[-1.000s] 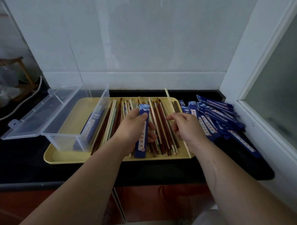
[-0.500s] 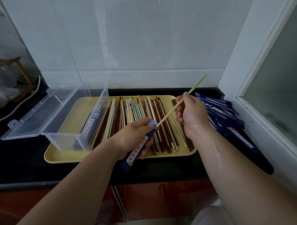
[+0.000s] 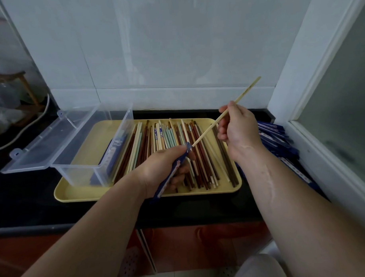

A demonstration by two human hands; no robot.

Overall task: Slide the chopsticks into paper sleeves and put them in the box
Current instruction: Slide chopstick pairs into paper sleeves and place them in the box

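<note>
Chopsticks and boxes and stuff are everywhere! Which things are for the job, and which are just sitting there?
For the job:
pale chopstick in the right hand
blue sleeve in the left hand
loose chopsticks on the yellow tray
clear box, lid open
spare sleeves

Just lying about:
white cable
wooden stand

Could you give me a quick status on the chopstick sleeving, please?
Left hand grips blue sleeve. Right hand feeds pale chopstick into its mouth. Nothing in the way.
</note>
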